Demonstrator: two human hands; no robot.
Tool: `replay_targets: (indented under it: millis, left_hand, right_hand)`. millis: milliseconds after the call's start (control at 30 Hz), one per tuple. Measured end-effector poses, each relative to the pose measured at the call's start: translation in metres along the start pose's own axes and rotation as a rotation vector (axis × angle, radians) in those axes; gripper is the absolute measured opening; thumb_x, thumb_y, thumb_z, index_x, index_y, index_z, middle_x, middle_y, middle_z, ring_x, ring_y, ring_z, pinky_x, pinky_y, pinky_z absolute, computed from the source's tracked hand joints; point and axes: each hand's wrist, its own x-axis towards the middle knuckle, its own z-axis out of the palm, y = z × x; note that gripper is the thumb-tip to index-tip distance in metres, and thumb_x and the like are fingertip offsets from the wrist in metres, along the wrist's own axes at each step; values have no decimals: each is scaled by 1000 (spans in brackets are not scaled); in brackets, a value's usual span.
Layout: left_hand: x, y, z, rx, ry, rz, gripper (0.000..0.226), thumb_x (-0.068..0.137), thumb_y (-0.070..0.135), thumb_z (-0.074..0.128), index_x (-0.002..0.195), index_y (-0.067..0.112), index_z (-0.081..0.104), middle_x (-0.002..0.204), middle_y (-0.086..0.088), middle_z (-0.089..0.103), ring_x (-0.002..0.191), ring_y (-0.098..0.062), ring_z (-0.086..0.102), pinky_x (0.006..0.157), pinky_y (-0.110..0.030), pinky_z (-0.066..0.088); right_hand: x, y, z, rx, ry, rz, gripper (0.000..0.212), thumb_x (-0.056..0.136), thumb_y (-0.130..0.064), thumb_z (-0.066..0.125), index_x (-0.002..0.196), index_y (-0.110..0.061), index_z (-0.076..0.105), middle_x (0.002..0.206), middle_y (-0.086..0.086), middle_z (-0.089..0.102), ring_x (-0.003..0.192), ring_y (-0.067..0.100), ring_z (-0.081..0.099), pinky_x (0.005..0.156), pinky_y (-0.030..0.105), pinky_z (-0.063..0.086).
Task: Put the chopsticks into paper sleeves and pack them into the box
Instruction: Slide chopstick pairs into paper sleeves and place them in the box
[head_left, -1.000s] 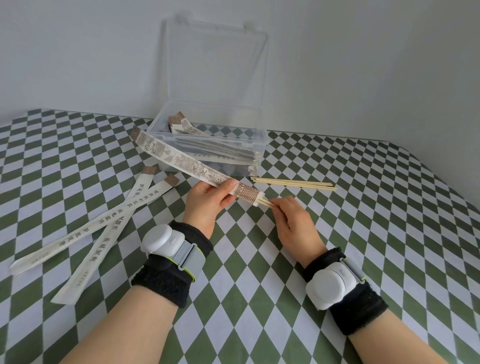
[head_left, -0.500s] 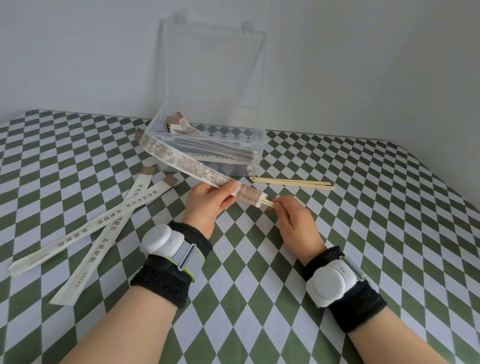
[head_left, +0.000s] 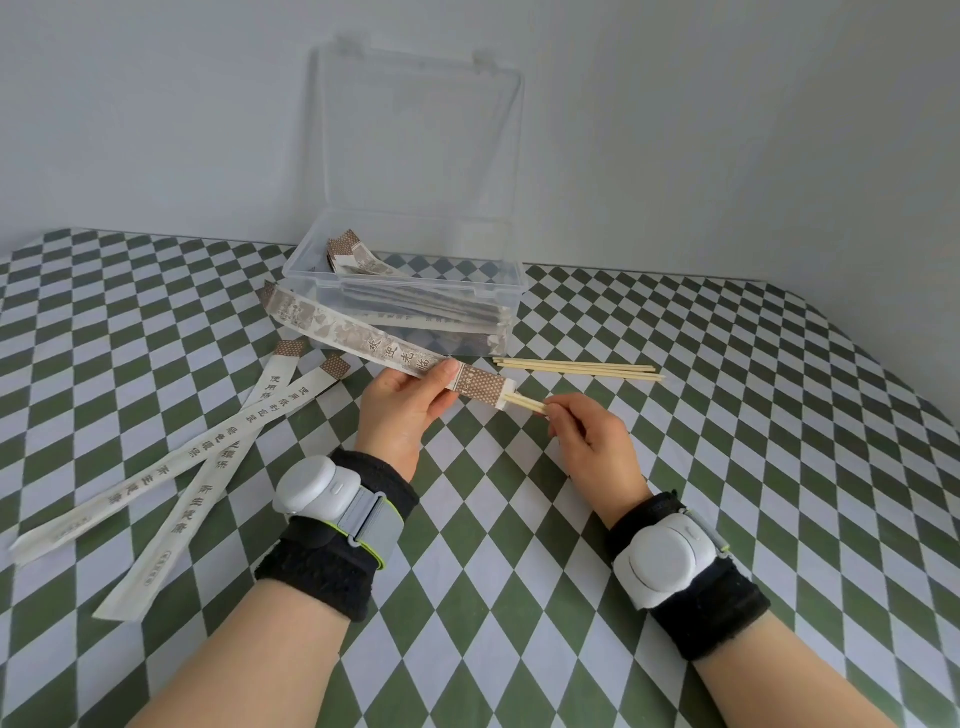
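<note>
1. Head view, the hold: the left hand (head_left: 400, 410) holds a printed sleeve (head_left: 363, 340) above the worktop (head_left: 675, 467). Its grip is clamped on the paper just behind the brown patterned mouth. The sleeve's far end points toward the left corner of the box (head_left: 415, 287).
2. The right hand (head_left: 592, 441) has its grip pinched on the butt ends of a pair of chopsticks (head_left: 524, 402). Only a short stub shows between the sleeve mouth and the fingers; the rest sits inside the paper.
3. Step in hand, as I judge it: insertion, close to finished.
4. The next move calls for a short straight push along the sleeve's line while the left hand keeps the mouth steady. After that the right hand lets go and the packet goes to the box.
5. The box stands open just beyond the hands, with its lid (head_left: 421, 140) upright and filled sleeves (head_left: 426, 312) lying inside. The new packet would best lie along them.
6. Work left: loose chopsticks (head_left: 576, 370) lie on the worktop just in front of the box. Two spare sleeves (head_left: 182, 522) lie overlapped at the left, so more rounds look due.
</note>
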Motion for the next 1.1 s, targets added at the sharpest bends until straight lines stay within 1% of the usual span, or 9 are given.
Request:
replay_targets:
  millis: [133, 233, 367, 467, 600, 733, 867, 1033, 1100]
  left_hand:
    - [-3, -2, 2, 77, -85, -8, 8, 84, 6, 64, 91, 9, 65, 88, -5, 71, 82, -12, 69, 69, -19, 56]
    - [-2, -1, 2, 59, -78, -23, 8, 85, 7, 63, 93, 8, 65, 91, -7, 71, 85, -13, 69, 73, -21, 57]
    - [-2, 2, 1, -18, -30, -51, 3, 85, 9, 63, 87, 11, 64, 79, 1, 72, 76, -7, 69, 64, -15, 54]
    - [-2, 2, 1, -43, -32, -55, 3, 85, 10, 64, 87, 12, 64, 79, 2, 72, 76, -7, 69, 63, -15, 54]
    - [-3, 4, 3, -34, -109, -26, 9, 84, 10, 63, 93, 11, 64, 80, 3, 73, 78, -7, 70, 64, -16, 54]
    - [-4, 5, 3, -44, -147, -20, 9, 85, 7, 61, 92, 11, 63, 79, 3, 73, 78, -8, 69, 63, -16, 54]
    - [-6, 4, 6, -7, -195, -18, 9, 84, 3, 61, 91, 8, 63, 75, 3, 73, 74, -7, 69, 60, -15, 53]
    - [-6, 3, 5, -9, -202, -2, 8, 84, 2, 60, 90, 7, 64, 74, 2, 72, 73, -8, 69, 59, -15, 53]
    - [-6, 3, 5, 3, -208, 4, 8, 84, 2, 60, 89, 7, 63, 74, 3, 72, 72, -7, 69, 59, -15, 53]
  right_hand:
    - [-1, 0, 1, -6, -74, -40, 17, 94, -13, 46, 96, -13, 63, 69, -9, 53, 60, -1, 49, 53, 10, 39]
    - [-1, -2, 1, 58, -90, -24, 18, 95, -15, 46, 94, -17, 64, 70, -9, 56, 60, 4, 49, 54, 12, 40]
    - [-2, -5, -1, 179, -155, 22, 22, 95, -12, 43, 99, -22, 63, 72, -5, 60, 61, 9, 48, 58, 21, 43]
    - [-3, -7, -2, 212, -168, 9, 21, 94, -13, 45, 97, -25, 62, 72, -5, 60, 62, 8, 50, 60, 21, 45]
    - [-3, -9, -3, 274, -147, -19, 16, 90, -19, 49, 91, -29, 62, 69, -7, 59, 62, 7, 51, 60, 19, 45]
    - [-3, -8, -5, 327, -140, -22, 14, 82, -31, 51, 90, -30, 63, 68, -11, 60, 62, 7, 52, 63, 25, 47]
    - [-2, -7, -5, 361, -147, -24, 11, 84, -21, 55, 90, -28, 61, 78, -1, 62, 67, 6, 56, 64, 20, 50]
    - [-2, -6, -4, 353, -144, -29, 11, 83, -22, 56, 90, -29, 61, 79, -3, 63, 68, 7, 56, 65, 20, 50]
    - [-2, -6, -4, 342, -143, -30, 12, 85, -18, 56, 90, -29, 60, 79, -3, 62, 68, 7, 56, 64, 19, 50]
